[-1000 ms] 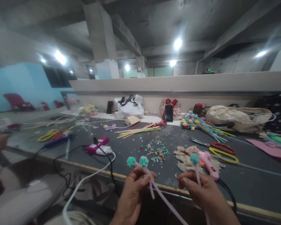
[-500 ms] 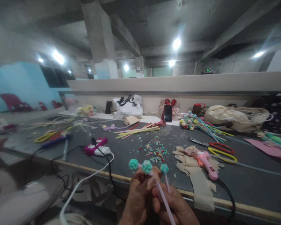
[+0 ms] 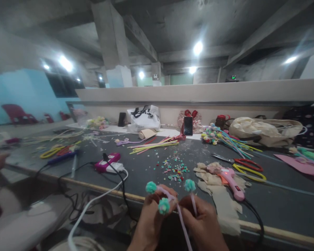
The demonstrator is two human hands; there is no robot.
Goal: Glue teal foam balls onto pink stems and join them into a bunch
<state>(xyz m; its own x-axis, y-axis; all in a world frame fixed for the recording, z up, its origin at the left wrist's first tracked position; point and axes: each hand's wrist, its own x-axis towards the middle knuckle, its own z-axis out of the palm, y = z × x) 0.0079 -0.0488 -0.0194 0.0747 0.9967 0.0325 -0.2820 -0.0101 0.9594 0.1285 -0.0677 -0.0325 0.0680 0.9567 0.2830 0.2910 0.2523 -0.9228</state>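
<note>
Holding lilac stem (image 3: 183, 224) w/ 2 teal pom-poms (image 3: 163, 206) in L hand (image 3: 152, 214), pinching another stem (image 3: 194, 205) w/ single pom-pom (image 3: 189, 185) in R hand (image 3: 202, 219), v. close together tbh. Seeing pink glue gun (image 3: 233, 184) right of R hand, scissors (image 3: 234, 161) past that, multicolor bits (image 3: 176, 169) beyond both.

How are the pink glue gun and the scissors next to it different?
The glue gun has a black cord; the scissors have none. The glue gun is mostly pink; the scissors are red, yellow and silver. The glue gun shows a red light; the scissors, none. Both are on the table.
</note>
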